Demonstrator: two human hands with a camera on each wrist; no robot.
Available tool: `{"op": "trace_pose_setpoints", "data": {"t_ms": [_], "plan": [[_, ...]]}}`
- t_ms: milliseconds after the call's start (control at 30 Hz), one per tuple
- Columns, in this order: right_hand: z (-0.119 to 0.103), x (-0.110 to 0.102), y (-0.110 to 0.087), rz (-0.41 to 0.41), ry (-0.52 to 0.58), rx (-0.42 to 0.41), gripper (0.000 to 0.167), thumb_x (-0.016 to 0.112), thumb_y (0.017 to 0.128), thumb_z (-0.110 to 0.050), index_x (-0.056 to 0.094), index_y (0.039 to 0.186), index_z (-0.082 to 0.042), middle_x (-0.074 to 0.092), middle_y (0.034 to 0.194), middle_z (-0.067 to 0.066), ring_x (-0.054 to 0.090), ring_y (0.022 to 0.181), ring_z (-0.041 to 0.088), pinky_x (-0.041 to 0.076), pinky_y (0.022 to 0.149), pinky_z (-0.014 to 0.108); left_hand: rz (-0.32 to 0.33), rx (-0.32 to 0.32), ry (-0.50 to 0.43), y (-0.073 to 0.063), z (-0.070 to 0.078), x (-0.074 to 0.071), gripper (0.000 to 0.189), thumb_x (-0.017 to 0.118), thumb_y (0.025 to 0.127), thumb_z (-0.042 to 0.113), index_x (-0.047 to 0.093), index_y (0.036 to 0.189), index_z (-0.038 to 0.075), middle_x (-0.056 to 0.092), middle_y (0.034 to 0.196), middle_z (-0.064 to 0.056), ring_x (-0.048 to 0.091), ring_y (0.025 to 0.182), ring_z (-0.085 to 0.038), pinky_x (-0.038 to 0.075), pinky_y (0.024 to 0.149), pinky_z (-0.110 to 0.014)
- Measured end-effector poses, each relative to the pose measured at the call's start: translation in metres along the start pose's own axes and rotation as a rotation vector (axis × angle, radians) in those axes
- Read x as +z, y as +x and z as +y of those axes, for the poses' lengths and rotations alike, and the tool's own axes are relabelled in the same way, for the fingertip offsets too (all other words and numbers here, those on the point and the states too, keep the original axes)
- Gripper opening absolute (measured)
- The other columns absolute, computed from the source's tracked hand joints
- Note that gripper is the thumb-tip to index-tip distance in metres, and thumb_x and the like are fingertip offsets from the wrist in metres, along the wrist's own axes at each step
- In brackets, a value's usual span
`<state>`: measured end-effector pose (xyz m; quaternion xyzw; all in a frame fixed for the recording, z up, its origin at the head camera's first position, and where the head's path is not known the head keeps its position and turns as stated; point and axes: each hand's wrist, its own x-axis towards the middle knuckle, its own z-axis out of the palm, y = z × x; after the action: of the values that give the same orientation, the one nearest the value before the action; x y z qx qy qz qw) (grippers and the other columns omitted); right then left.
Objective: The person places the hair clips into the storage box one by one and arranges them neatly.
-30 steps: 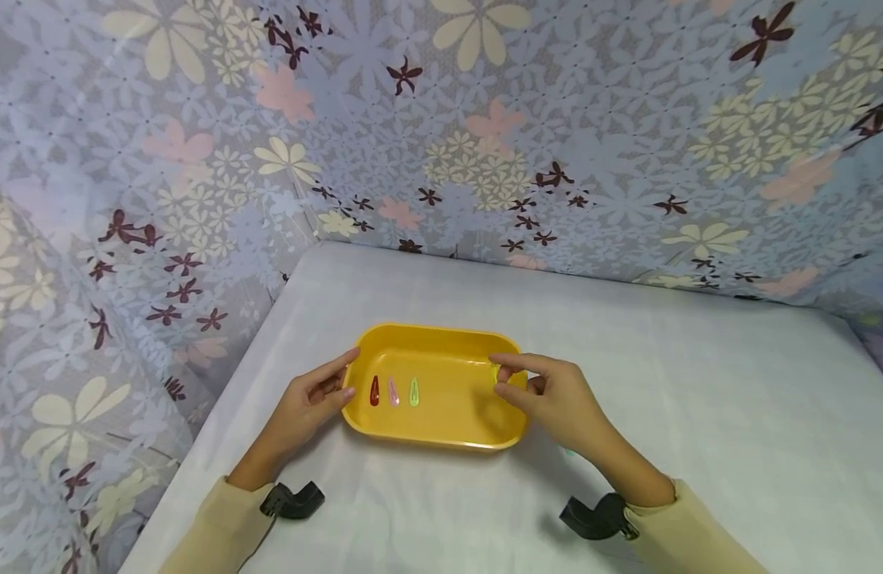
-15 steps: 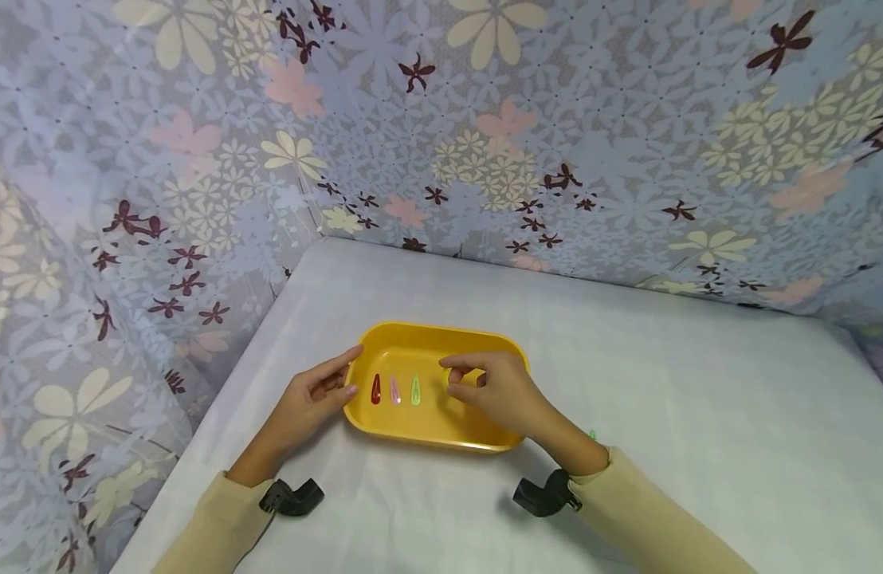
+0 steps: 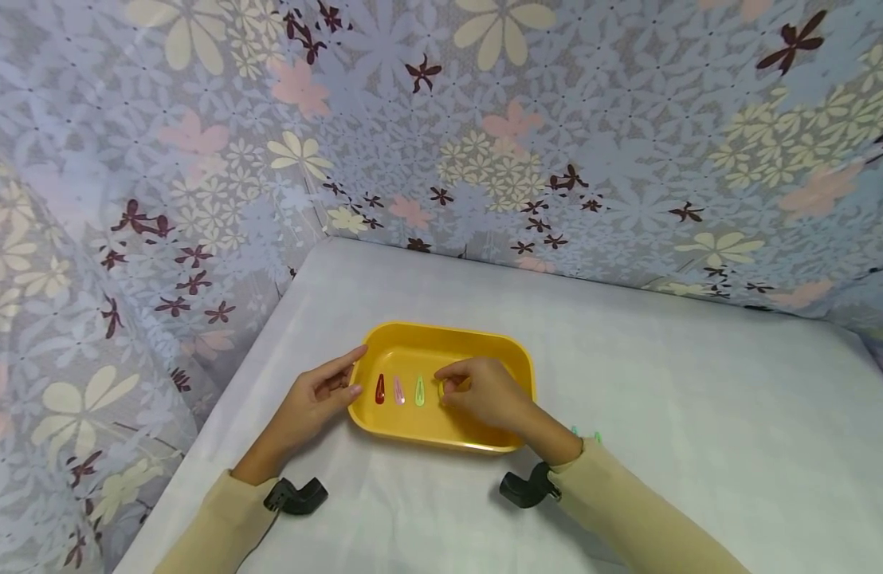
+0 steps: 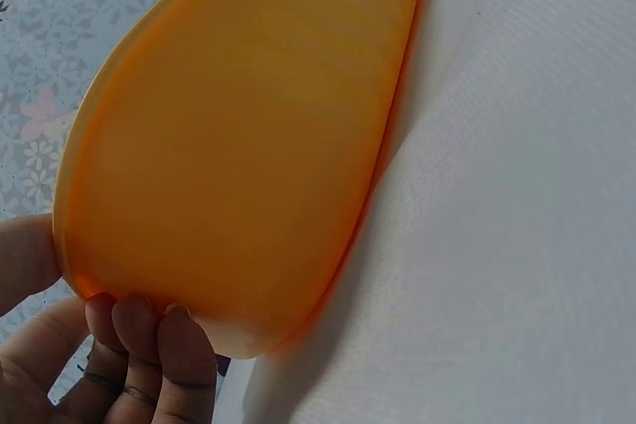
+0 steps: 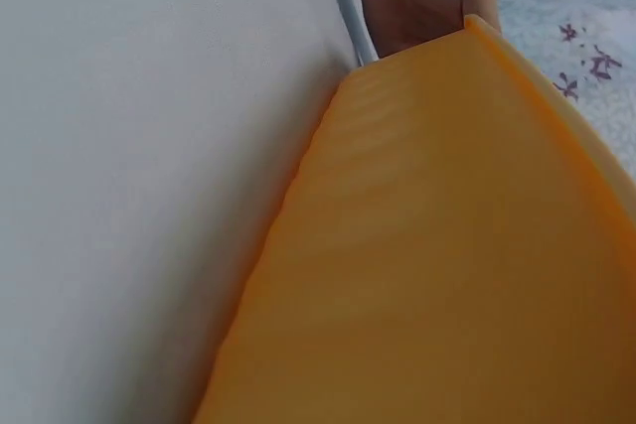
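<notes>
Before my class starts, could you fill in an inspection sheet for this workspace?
Surface: white covering, faint creases.
Work items: yellow tray, with red clip, pink clip and light-green clip in a row inside; small yellow item, partly hidden.
Clutter: two small greenish objects near the right sleeve, too small to identify.
Hands: left hand grips the tray's left end; right hand pinches the small yellow item.
Cables: nothing clearly seen.
Surroundings: floral-patterned backdrop behind and to the left.

Even light; soft, dimmer wrist views
</notes>
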<state>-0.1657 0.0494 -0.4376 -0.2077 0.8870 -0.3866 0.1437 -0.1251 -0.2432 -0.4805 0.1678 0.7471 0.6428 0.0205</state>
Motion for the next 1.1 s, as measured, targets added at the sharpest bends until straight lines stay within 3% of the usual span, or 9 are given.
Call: {"op": "trace_pose_setpoints", "data": {"t_ms": [233,400,500,633,867,1033,1100], "plan": [[0.005,0.006,0.003,0.031,-0.113,-0.059,0.023,0.079,0.085,-0.004,0.078,0.108,-0.005,0.061,0.074,-0.009,0.056,0.074,0.011,0.049,0.074,0.027,0.008,0.007,0.008,0.0,-0.001,0.0,0.056,0.068,0.097,0.001,0.049,0.15,-0.001,0.056,0.134,-0.023,0.055,0.102,-0.012,0.052,0.09,-0.017],[0.003,0.008,0.001,0.082,-0.192,-0.045,0.023,0.082,0.084,-0.01,0.079,0.107,-0.007,0.059,0.071,-0.011,0.054,0.07,0.009,0.049,0.073,0.026,0.009,0.024,0.015,0.001,-0.003,0.001,0.055,0.067,0.097,0.0,0.049,0.149,-0.002,0.055,0.137,-0.024,0.054,0.102,-0.012,0.052,0.09,-0.016],[-0.001,0.004,-0.003,0.176,-0.18,-0.042,0.02,0.084,0.086,-0.017,0.08,0.104,-0.009,0.058,0.07,-0.011,0.048,0.06,0.008,0.042,0.058,0.023,0.004,0.027,0.01,0.0,-0.003,0.001,0.055,0.067,0.097,0.0,0.049,0.15,-0.001,0.054,0.14,-0.024,0.055,0.104,-0.013,0.052,0.092,-0.017],[-0.01,-0.008,-0.012,0.329,-0.136,-0.109,0.014,0.081,0.09,-0.024,0.08,0.098,-0.013,0.059,0.069,-0.011,0.044,0.052,0.009,0.035,0.047,0.024,0.008,0.01,0.003,-0.003,-0.003,0.002,0.056,0.067,0.098,0.002,0.048,0.15,0.0,0.052,0.145,-0.024,0.055,0.107,-0.015,0.052,0.094,-0.018],[-0.005,-0.047,-0.052,0.507,-0.084,-0.232,0.007,0.08,0.091,-0.02,0.081,0.097,-0.017,0.065,0.077,-0.011,0.045,0.051,0.009,0.037,0.043,0.023,0.009,0.001,0.008,-0.003,0.001,0.003,0.056,0.067,0.098,0.003,0.048,0.151,0.001,0.053,0.142,-0.023,0.054,0.106,-0.014,0.051,0.091,-0.016],[0.029,-0.063,-0.091,0.607,-0.082,-0.255,0.013,0.079,0.09,-0.01,0.081,0.101,-0.017,0.069,0.083,-0.009,0.039,0.046,0.006,0.033,0.039,0.019,-0.003,0.021,0.022,-0.001,0.003,0.001,0.056,0.067,0.098,0.001,0.049,0.15,0.001,0.056,0.128,-0.024,0.052,0.102,-0.011,0.05,0.085,-0.014],[0.046,-0.064,-0.105,0.623,-0.084,-0.224,0.013,0.079,0.091,-0.008,0.081,0.1,-0.016,0.07,0.082,-0.008,0.039,0.044,0.005,0.033,0.038,0.019,0.005,0.017,0.024,-0.003,0.001,0.0,0.056,0.067,0.098,0.001,0.049,0.15,0.0,0.055,0.133,-0.024,0.053,0.103,-0.012,0.05,0.087,-0.014]]}}
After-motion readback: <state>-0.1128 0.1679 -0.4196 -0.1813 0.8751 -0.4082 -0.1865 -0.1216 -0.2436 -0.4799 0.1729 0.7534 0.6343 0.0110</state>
